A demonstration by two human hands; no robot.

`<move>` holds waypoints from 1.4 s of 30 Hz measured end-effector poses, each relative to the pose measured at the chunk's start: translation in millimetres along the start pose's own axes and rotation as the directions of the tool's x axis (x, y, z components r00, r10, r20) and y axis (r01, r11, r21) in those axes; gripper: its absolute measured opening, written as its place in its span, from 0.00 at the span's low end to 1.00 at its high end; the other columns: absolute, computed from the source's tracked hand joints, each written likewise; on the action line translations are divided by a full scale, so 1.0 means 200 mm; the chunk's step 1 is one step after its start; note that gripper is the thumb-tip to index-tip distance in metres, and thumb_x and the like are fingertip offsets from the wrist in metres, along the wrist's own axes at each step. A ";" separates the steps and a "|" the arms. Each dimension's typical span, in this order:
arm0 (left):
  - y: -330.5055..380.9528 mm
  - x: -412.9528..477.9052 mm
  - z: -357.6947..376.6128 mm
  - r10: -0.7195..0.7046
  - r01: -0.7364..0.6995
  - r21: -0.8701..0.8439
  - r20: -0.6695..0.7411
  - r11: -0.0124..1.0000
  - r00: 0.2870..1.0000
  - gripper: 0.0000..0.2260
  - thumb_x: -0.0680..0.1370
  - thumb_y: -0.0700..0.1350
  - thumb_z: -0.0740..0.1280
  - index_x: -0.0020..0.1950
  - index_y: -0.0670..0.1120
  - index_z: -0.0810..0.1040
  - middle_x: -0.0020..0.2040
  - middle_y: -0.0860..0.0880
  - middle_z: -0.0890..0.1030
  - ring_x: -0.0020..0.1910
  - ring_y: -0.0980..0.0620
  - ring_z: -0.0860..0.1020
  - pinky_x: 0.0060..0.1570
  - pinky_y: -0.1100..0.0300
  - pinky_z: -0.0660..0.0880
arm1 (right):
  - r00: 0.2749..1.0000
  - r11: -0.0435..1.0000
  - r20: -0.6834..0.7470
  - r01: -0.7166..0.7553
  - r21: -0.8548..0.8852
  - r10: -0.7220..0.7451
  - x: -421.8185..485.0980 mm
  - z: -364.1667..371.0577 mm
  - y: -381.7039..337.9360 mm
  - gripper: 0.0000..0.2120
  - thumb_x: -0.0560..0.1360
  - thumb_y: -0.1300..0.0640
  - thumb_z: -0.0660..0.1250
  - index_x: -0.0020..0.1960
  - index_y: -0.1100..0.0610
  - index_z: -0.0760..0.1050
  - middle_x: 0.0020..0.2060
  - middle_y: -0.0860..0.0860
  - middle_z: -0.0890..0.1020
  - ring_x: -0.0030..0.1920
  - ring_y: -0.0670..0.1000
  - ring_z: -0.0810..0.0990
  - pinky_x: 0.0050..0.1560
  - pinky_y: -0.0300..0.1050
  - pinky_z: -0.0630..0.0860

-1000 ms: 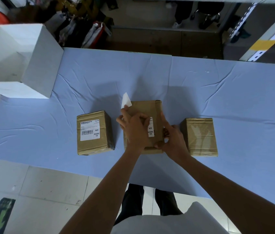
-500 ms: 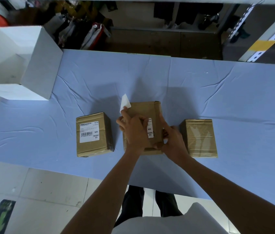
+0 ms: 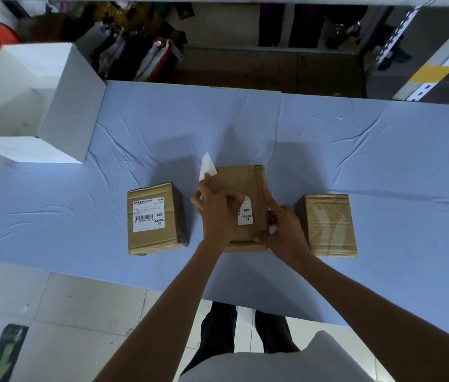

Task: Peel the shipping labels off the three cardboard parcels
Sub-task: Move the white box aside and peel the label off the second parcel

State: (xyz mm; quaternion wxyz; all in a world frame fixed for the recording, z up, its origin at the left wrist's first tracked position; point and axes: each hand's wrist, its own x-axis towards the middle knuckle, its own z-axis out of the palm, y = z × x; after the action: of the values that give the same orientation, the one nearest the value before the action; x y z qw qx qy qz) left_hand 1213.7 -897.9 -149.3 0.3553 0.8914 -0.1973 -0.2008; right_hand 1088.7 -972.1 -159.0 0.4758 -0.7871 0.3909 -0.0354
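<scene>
Head view: three parcels sit in a row on the blue surface (image 3: 355, 150). The left hand (image 3: 218, 213) pinches the lifted part of the middle label (image 3: 245, 215), its white underside sticking up past the far-left corner of the middle parcel (image 3: 241, 177); a strip printed "MX MXRC 03" is stuck down. The right hand (image 3: 281, 227) clasps that parcel's right edge, fingers closed on it. The right parcel (image 3: 328, 224) shows no label; the left parcel (image 3: 154, 219) has its label (image 3: 148, 215) intact. The second peel seems underway. Next: pull leftward, low and steady, while bracing the parcel.
</scene>
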 end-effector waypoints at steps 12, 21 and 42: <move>0.01 -0.01 -0.08 0.019 -0.018 -0.002 0.078 1.000 0.997 0.05 0.74 0.49 0.70 0.44 0.48 0.81 0.74 0.47 0.56 0.73 0.44 0.51 0.59 0.64 0.49 | 1.000 1.000 -0.008 0.019 -0.005 -0.019 -0.01 0.00 0.01 0.50 0.64 0.63 0.75 0.76 0.40 0.51 0.51 0.57 0.72 0.49 0.53 0.74 0.49 0.40 0.75; 0.00 -0.02 -0.14 0.042 -0.034 -0.050 0.158 0.998 0.987 0.03 0.74 0.48 0.70 0.44 0.48 0.80 0.74 0.50 0.55 0.73 0.45 0.51 0.60 0.63 0.50 | 1.000 1.000 -0.003 -0.001 -0.012 0.001 -0.01 -0.01 0.00 0.51 0.64 0.62 0.76 0.76 0.42 0.51 0.51 0.57 0.70 0.49 0.53 0.75 0.53 0.46 0.77; -0.08 -0.01 -0.21 0.146 -0.125 -0.104 0.232 0.987 0.962 0.04 0.75 0.45 0.70 0.47 0.47 0.80 0.74 0.52 0.56 0.72 0.47 0.54 0.66 0.59 0.52 | 0.999 0.999 -0.001 -0.037 -0.012 0.037 -0.02 -0.01 -0.03 0.56 0.63 0.63 0.77 0.77 0.45 0.44 0.51 0.58 0.75 0.50 0.54 0.76 0.52 0.50 0.78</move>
State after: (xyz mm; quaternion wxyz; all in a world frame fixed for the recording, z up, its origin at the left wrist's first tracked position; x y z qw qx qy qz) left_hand 1236.2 -863.4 -132.5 0.3810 0.8284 -0.2901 -0.2906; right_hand 1089.2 -969.5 -151.5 0.4714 -0.7826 0.4059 -0.0244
